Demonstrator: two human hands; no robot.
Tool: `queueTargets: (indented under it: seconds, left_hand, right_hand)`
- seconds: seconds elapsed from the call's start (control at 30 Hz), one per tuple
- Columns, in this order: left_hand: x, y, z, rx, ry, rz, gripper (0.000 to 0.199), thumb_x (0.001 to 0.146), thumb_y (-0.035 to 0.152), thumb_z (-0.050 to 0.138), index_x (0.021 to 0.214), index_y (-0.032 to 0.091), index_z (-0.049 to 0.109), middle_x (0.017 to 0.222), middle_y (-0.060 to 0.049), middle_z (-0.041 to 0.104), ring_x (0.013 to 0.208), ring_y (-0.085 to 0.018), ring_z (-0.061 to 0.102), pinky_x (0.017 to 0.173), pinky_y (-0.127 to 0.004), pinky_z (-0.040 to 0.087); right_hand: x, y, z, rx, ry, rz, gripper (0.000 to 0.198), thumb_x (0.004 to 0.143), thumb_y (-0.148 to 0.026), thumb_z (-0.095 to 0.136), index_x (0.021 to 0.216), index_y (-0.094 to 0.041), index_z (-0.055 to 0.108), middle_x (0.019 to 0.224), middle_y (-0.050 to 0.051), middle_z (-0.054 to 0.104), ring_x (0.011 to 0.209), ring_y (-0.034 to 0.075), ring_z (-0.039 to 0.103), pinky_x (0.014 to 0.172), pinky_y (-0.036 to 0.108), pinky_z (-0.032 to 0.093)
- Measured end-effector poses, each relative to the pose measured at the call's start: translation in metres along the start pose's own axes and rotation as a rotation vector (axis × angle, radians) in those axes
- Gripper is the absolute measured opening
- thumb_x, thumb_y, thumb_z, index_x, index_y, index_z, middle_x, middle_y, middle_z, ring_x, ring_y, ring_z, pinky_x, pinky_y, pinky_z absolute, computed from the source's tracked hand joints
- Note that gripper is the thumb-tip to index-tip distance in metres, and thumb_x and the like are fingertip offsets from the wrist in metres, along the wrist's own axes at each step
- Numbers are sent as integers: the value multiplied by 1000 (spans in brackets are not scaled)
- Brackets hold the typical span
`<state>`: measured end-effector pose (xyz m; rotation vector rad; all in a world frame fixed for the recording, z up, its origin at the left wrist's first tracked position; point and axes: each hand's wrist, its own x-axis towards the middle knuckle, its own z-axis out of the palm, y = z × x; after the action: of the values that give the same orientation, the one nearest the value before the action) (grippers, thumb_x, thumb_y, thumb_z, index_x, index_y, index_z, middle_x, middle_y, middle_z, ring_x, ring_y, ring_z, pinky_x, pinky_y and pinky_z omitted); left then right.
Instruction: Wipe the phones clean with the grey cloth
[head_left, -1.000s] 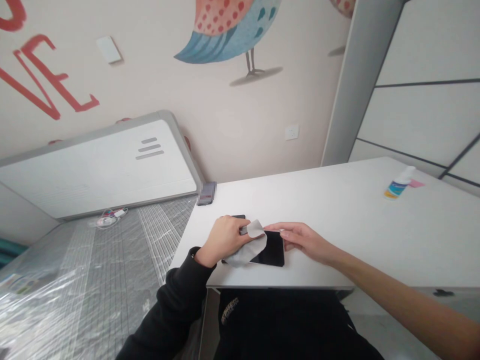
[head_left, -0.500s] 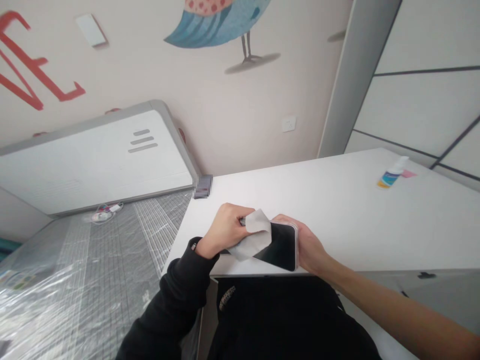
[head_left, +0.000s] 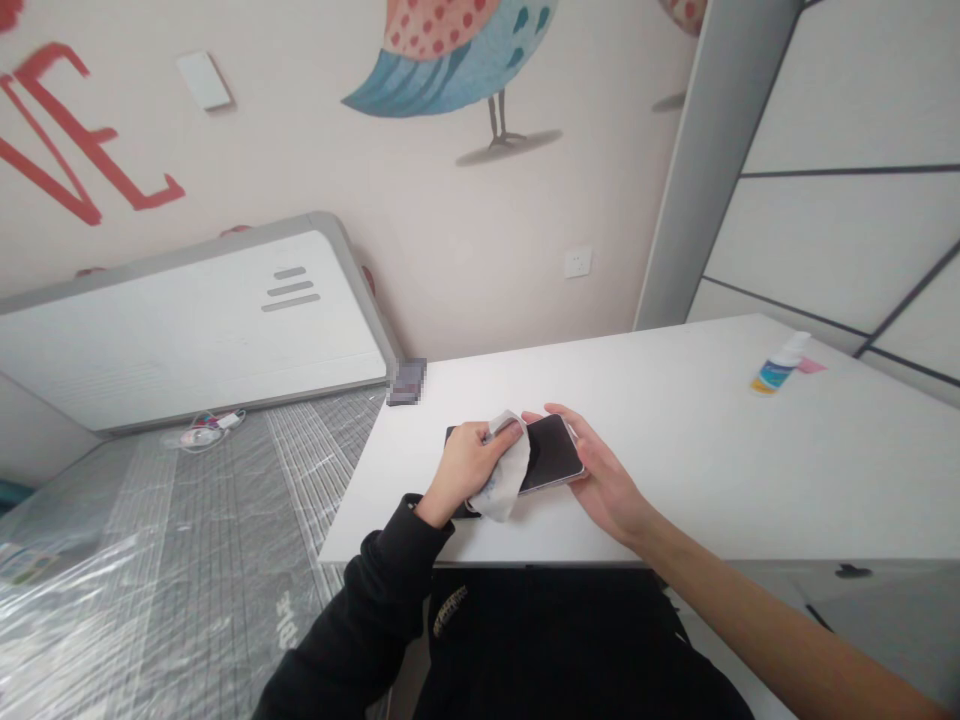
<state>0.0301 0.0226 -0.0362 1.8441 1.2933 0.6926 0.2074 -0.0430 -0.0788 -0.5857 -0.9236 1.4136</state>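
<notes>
From where I sit, my right hand (head_left: pixel 600 478) cradles the phone (head_left: pixel 551 462) from below and along its far edge, fingers spread around it rather than clamped, while my left hand (head_left: pixel 469 467) is bunched around the grey cloth (head_left: pixel 504 478) and presses it onto the near-left part of the dark screen. The phone sits between the two hands, raised slightly off the white desk (head_left: pixel 712 450) on its right side, and I judge its long axis to run from the left hand toward the right, tilted a little away from me, with the screen facing up; which end is the top I cannot tell, since the cloth hides one end and the glass is blank. The main risk I see is the phone slipping: the right-hand hold is a loose cup, so a firm sideways push from the cloth could slide the device out of the palm and drop it onto the desk or off the near edge just below my wrists. A dark flat thing (head_left: pixel 452 436) lies under or just behind the left hand, possibly a second device, and dragging the cloth wide could knock it. The spray bottle (head_left: pixel 777 364) stands well apart, beyond the right hand.
</notes>
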Motion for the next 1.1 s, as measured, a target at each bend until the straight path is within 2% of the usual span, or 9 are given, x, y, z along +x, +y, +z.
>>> queueTargets:
  seconds: [0.13, 0.23, 0.47, 0.63, 0.73, 0.8, 0.9, 0.97, 1.1]
  left_hand:
    - [5, -11, 7, -58, -46, -71, 62, 82, 79, 49, 58, 22, 46, 55, 3, 40, 53, -11, 36, 51, -28, 27]
    - [6, -19, 11, -76, -67, -92, 64, 81, 81, 51, 59, 21, 50, 54, 3, 42, 53, -12, 39, 50, -28, 28]
    - [9, -26, 13, -69, -22, -84, 64, 83, 80, 53, 62, 20, 54, 55, 3, 45, 56, -14, 43, 52, -28, 29]
    - [12, -24, 11, -104, 27, -61, 59, 87, 73, 55, 63, 19, 56, 60, 0, 53, 61, -17, 49, 58, -29, 35]
    - [4, -16, 14, -168, 53, -22, 46, 88, 61, 60, 74, 18, 63, 77, -5, 69, 78, -23, 62, 72, -32, 46]
    - [-7, -10, 24, -224, 56, 1, 36, 91, 53, 60, 88, 18, 68, 95, -8, 76, 95, -28, 68, 87, -35, 51]
    - [-27, -4, 50, -399, 47, -37, 41, 102, 48, 43, 105, 19, 72, 112, -11, 78, 113, -29, 70, 103, -39, 52]
    - [-40, -3, 67, -811, 8, -205, 35, 98, 48, 57, 101, 19, 75, 117, -14, 78, 122, -30, 69, 113, -40, 48]
    - [-52, -2, 84, -1039, 16, -264, 35, 94, 50, 69, 104, 18, 78, 124, -13, 77, 136, -30, 62, 123, -39, 40]
  right_hand:
    - [3, 4, 2, 7, 144, 22, 48, 84, -61, 76, 121, -31, 67, 131, 5, 75, 109, 23, 70, 86, 33, 56]
    - [5, 5, -2, -138, 240, -10, 42, 86, -57, 74, 117, -28, 70, 129, 7, 75, 105, 24, 69, 79, 31, 56]
    - [7, 1, -13, -385, 322, -159, 27, 80, -44, 80, 93, -26, 65, 137, 7, 68, 99, 23, 70, 80, 34, 57]
    - [3, -1, -15, -493, 315, -161, 44, 93, -66, 61, 102, -25, 75, 148, 11, 62, 120, 29, 67, 95, 41, 56]
    - [6, 0, -17, -507, 331, -153, 44, 88, -65, 72, 108, -26, 78, 160, 8, 53, 137, 32, 56, 104, 43, 54]
    - [11, 4, -18, -401, 358, -118, 48, 81, -59, 82, 116, -27, 76, 154, 7, 59, 140, 33, 54, 108, 44, 52]
    - [18, 11, -16, -108, 375, -35, 57, 80, -59, 82, 125, -26, 73, 131, 7, 75, 127, 32, 65, 106, 46, 54]
    - [20, 15, -13, -7, 385, -16, 56, 81, -61, 80, 122, -24, 74, 122, 7, 79, 119, 32, 70, 101, 44, 58]
    - [17, 14, -8, -30, 431, -42, 62, 79, -59, 83, 130, -27, 69, 116, 3, 80, 108, 28, 74, 93, 40, 60]
